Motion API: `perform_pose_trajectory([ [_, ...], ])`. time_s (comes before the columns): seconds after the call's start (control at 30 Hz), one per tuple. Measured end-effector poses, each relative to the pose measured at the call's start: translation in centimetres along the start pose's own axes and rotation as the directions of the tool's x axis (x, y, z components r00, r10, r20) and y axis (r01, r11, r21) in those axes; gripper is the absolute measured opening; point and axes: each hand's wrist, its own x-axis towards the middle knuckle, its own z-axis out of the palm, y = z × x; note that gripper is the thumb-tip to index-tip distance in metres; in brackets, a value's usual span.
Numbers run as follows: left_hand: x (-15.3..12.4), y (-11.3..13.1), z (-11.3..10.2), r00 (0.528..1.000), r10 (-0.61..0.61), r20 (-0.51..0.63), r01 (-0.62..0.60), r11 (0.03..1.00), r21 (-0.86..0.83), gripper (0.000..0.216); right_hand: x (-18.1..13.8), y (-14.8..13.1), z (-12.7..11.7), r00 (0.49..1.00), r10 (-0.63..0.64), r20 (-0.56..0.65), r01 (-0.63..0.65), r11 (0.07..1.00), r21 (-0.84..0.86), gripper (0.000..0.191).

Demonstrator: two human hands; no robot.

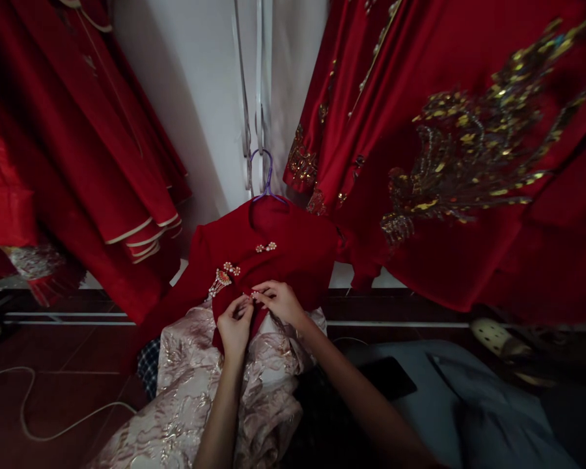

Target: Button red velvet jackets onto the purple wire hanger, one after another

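Observation:
A red jacket (283,231) hangs from a purple hanger (268,172) in front of me. Beaded flower fasteners (266,247) sit near its neckline, and another pair of beaded flowers (232,268) is beside a fan-shaped beaded brooch (219,281) on the chest. Lower on the front, my left hand (235,326) and my right hand (280,303) meet with fingertips pinched. Both are closed at a small beaded fastener (251,297), mostly hidden by the fingers. Pale pink brocade fabric (190,358) with a metallic sheen lies beneath my wrists.
Red garments with pale piping (131,176) hang at left. Another red garment with a gold sequin bird (449,163) hangs at right. A dark phone-like slab (388,378) rests on a grey-blue surface (434,404). A white cable (27,417) crosses the floor; a pale clog (498,339) stands right.

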Motion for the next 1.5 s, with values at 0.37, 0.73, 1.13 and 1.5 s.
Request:
perform_pose_trajectory([
  [0.37,0.0,-0.1,-0.2,0.99,0.112,0.082,-0.12,0.988,0.094,0.024,-0.1,-0.4,-0.5,0.988,-0.153,-0.016,0.142,0.947,-0.289,0.019],
  [0.73,-0.7,-0.3,0.5,0.943,0.314,-0.114,-0.289,0.938,0.189,0.031,-3.0,-6.5,-6.3,0.945,0.041,0.325,0.134,0.857,-0.497,0.048],
  [1.13,-0.8,-0.2,0.2,0.937,0.351,0.003,-0.335,0.892,0.302,0.029,-1.4,-3.2,-2.4,0.984,-0.097,0.15,0.148,0.912,-0.383,0.028],
  [1.5,-0.4,-0.5,0.3,0.94,0.34,0.036,-0.332,0.881,0.337,0.021,1.0,3.5,-1.8,0.991,0.026,0.135,-0.014,0.996,-0.089,0.026],
])
